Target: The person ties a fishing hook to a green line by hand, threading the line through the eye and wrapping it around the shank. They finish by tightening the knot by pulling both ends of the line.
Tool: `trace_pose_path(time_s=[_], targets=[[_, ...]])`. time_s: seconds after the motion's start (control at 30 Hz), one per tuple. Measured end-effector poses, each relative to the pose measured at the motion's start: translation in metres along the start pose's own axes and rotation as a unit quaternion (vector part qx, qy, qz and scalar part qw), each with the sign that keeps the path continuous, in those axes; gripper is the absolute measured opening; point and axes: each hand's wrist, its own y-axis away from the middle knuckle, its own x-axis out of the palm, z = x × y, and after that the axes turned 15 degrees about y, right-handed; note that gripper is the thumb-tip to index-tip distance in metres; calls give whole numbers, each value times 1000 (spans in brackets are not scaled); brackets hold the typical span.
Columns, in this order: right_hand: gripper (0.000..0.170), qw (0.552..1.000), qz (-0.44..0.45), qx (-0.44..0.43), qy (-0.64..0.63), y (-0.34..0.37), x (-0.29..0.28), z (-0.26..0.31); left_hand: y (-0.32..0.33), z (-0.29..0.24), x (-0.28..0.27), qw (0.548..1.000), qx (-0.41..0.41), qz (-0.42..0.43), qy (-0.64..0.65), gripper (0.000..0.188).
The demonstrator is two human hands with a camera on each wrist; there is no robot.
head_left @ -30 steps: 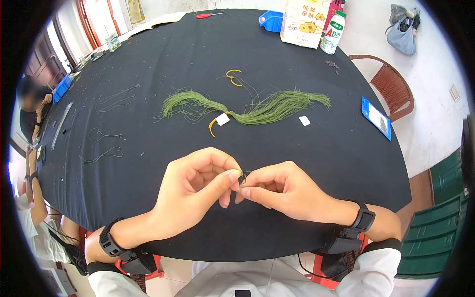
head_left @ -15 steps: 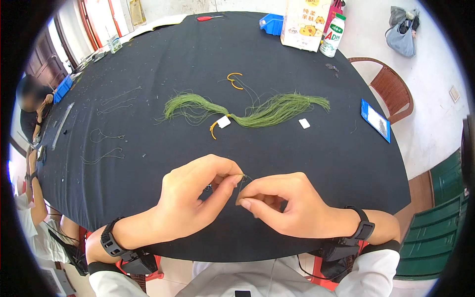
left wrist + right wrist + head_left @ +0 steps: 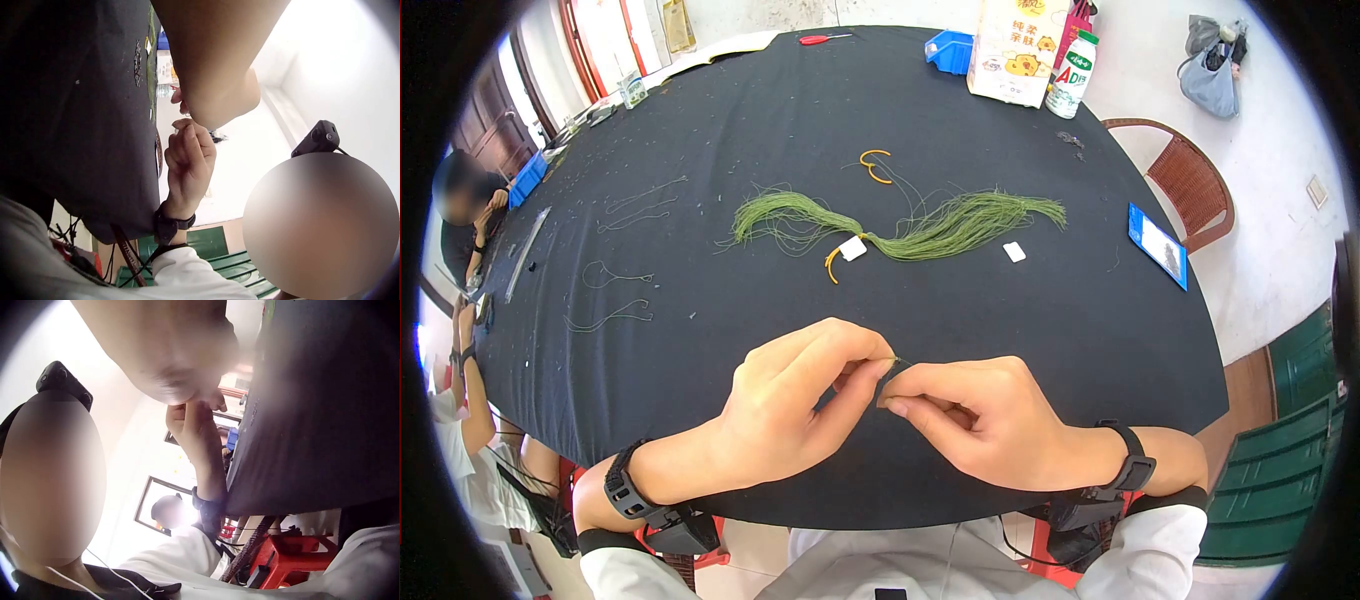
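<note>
I log four strands point(image 3: 622, 281) apart on the surface point(image 3: 1050, 320), green bundle point(image 3: 950, 228) presumably remaining, left hand point(image 3: 800, 400) and right hand point(image 3: 975, 415) fingers pinching another thread point(image 3: 904, 361).

Head view bright, fisheye-bowed, black-cornered; wrist views glare-washed, right hand point(image 3: 187, 356) blurred up close.

The tablecloth point(image 3: 1060, 310) looks like matt cloth, the green thread bundle point(image 3: 960, 230) fine and fibrous, the white tags point(image 3: 1014, 252) smooth and paper-like, the red stool point(image 3: 292, 555) smooth plastic, and the chair back point(image 3: 1190, 190) coarsely woven.
</note>
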Motion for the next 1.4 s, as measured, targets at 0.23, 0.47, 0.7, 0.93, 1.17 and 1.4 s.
trace_pose_path(time_s=[0.23, 0.47, 0.7, 0.93, 1.17, 1.4], targets=[[6, 996, -27, -63, 51, 0, 3, -5, 0, 0, 0, 1000, 2, 1, -1, 13], [6, 992, -41, -90, 73, -3, 3, -8, 1, -2, 0, 1000, -17, 9, 7, 13], [7, 986, -46, -128, 93, -4, 4, -9, 0, -2, -1, 1000, 10, 20, -18, 13], [9, 970, -93, -167, 150, -1, -4, -1, 0, 2, 0, 997, 58, 29, -44, 19], [21, 932, -215, -202, 209, -8, -19, -7, 0, 0, -2, 994, 83, 64, -34, 24], [11, 950, -207, -176, 154, -18, -17, -21, 1, 0, -1, 993, 91, 71, 1, 24]])
